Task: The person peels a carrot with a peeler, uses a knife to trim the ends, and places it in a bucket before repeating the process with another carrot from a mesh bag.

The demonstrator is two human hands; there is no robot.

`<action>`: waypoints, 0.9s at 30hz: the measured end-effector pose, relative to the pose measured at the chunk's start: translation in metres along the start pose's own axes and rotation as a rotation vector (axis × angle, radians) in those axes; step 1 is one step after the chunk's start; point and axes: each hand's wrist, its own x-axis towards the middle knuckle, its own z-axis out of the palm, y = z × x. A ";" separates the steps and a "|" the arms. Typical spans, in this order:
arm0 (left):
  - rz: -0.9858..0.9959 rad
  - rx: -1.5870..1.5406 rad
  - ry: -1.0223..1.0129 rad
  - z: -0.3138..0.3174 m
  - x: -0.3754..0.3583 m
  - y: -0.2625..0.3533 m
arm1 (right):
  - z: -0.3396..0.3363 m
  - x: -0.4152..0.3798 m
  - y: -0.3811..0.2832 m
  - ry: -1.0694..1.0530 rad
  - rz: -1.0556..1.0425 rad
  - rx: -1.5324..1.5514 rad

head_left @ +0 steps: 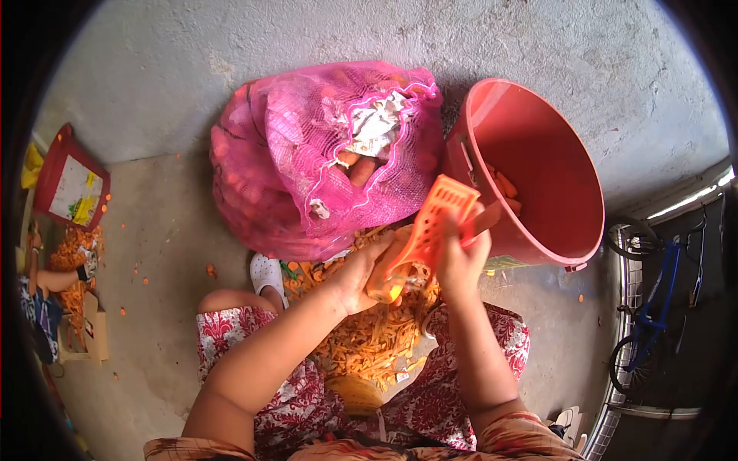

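In the middle of the head view, my left hand (355, 275) is closed around a carrot (378, 286), its cut-looking yellow-orange end pointing toward me. My right hand (461, 261) grips an orange plastic grater-like peeler (434, 224) with slots and round holes, laid against the carrot. A flat reddish-brown piece juts out beside my right fingers. Beneath both hands, a heap of carrot peelings (365, 342) covers the floor between my legs. Just beyond them stands a pink mesh sack (254, 192) full of carrots, some showing through its opening.
A large red bucket (546, 177) with a few carrots inside stands right of the sack, by the grey wall (523, 38). At far left, another person's hand (88, 269) is near more peelings and a second red bucket (81, 184). A blue bicycle (657, 307) is at right.
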 end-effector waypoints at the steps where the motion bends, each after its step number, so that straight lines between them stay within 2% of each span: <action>1: -0.003 -0.001 -0.038 0.000 0.000 0.000 | 0.003 -0.005 0.004 -0.042 -0.032 -0.060; 3: -0.011 -0.003 -0.115 -0.001 0.000 0.000 | 0.008 -0.009 0.002 -0.046 -0.098 -0.078; 11: 0.014 -0.050 -0.055 -0.001 0.000 -0.005 | 0.005 -0.014 0.001 -0.081 -0.132 -0.169; 14: 0.026 -0.050 -0.010 0.009 -0.003 -0.003 | 0.001 -0.015 -0.002 -0.153 -0.056 -0.165; 17: 0.020 0.065 -0.023 0.005 0.000 -0.004 | 0.000 0.001 0.016 0.082 -0.259 -0.258; 19: 0.012 0.140 -0.063 0.005 0.001 -0.005 | -0.017 0.020 0.020 0.199 -0.064 -0.120; 20: 0.009 0.157 -0.087 0.009 0.000 -0.005 | -0.026 0.030 0.025 0.326 -0.031 -0.117; 21: 0.008 0.173 -0.109 0.011 -0.001 -0.005 | -0.037 0.040 0.036 0.468 -0.176 -0.396; 23: -0.004 0.190 -0.072 0.006 -0.002 -0.011 | -0.049 0.048 0.032 0.532 -0.018 -0.208; 26: -0.097 0.143 -0.056 -0.006 -0.001 -0.009 | -0.039 0.038 0.020 0.317 -0.107 -0.115; 27: -0.064 0.128 -0.016 -0.004 -0.001 -0.007 | -0.023 0.026 0.007 0.230 -0.011 0.109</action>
